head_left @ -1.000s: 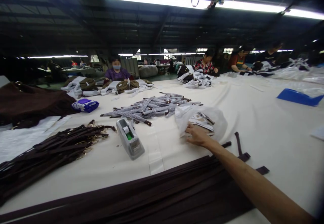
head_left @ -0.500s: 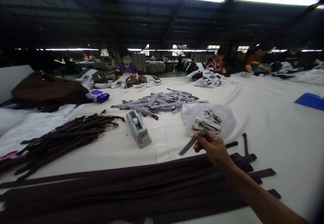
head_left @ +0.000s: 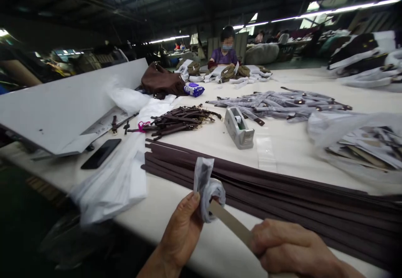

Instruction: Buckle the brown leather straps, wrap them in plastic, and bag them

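My left hand (head_left: pixel 184 227) is closed on a coiled strap in cloudy plastic wrap (head_left: pixel 204 192), with the wrap's loose end sticking up above the thumb. In my right hand (head_left: pixel 289 244) is a flat, stiff grey-beige strip (head_left: pixel 230 221), perhaps cardboard. Its far end reaches the middle of the coil; how deep it goes is hidden. Just beyond both hands lie long dark brown straps (head_left: pixel 266 181), side by side across the table. A grey tape dispenser (head_left: pixel 239 129) stands behind them.
Wrapped straps (head_left: pixel 276 104) are piled beyond the dispenser. A plastic bag of card pieces (head_left: pixel 370 144) lies right. Short brown straps with metal rings (head_left: pixel 179 121), a phone (head_left: pixel 101 153) and white plastic sheets (head_left: pixel 122 186) are left, near the table edge. A masked person (head_left: pixel 224 54) sits across.
The view has swung left. My right hand has brought the strip from beside the bag back to the near edge. My left hand, holding the wrapped coil, has come into view.
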Demonstrator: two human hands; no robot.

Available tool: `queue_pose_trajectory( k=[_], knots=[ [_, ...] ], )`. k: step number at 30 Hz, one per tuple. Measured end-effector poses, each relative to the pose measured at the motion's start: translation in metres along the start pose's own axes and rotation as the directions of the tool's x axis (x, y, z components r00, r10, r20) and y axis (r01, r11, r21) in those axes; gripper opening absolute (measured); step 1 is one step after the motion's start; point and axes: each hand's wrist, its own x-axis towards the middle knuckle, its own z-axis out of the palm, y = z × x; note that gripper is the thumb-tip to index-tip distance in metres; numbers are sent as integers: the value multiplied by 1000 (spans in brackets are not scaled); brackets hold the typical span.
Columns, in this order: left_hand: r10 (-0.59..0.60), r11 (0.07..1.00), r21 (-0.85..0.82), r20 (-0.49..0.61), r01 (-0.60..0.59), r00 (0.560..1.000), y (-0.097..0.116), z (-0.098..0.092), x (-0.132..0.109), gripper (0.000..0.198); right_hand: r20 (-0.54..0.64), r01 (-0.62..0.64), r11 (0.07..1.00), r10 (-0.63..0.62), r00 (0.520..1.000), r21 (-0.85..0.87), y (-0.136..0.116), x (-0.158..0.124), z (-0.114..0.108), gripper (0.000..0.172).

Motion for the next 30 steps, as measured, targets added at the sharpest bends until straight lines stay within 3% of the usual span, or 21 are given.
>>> queue_pose_trajectory(
  k=[3, 7, 14, 20, 23, 25, 26, 28, 30],
  knots=[
    [-3, 1000, -19, 23, 3, 1000, 3, -6, -3, 25, 23, 17, 1000, -17, 1000, -12, 0, 0, -1, 28],
    [-15, 1000, -3, 64, 15, 998, 3, -11, -5, 26, 38, 14, 1000, -13, 999, -20, 0, 3, 5, 23],
    [-11, 1000, 6, 61, 11, 998, 5, -10, -10, 22, 58, 131, 987, -127, 990, -87, -5, 13, 6, 27],
    [-79, 986, 154, 143, 57, 987, -4, -1, -14, 29, 102, 170, 979, -159, 982, -109, 17, 15, 12, 25],
    [-76, 948, 317, 179, 15, 981, -8, -1, -14, 25, 96, 196, 923, -174, 980, -332, 22, 17, 15, 21],
    [-17, 839, 536, 205, -97, 979, -7, 0, -13, 23, 93, 218, 828, -199, 976, -517, 22, 17, 17, 19],
    [25, 736, 653, 236, -177, 971, -6, 1, -11, 21, 92, 238, 775, -228, 969, -585, 23, 16, 18, 18],
    [101, 462, 821, 327, -335, 940, -7, 2, -6, 17, 96, 272, 694, -282, 955, -666, 29, 14, 20, 17],
    [135, 203, 871, 427, -447, 894, -11, 0, 2, 11, 91, 264, 667, -284, 955, -697, 41, 11, 25, 15]
  ],
)
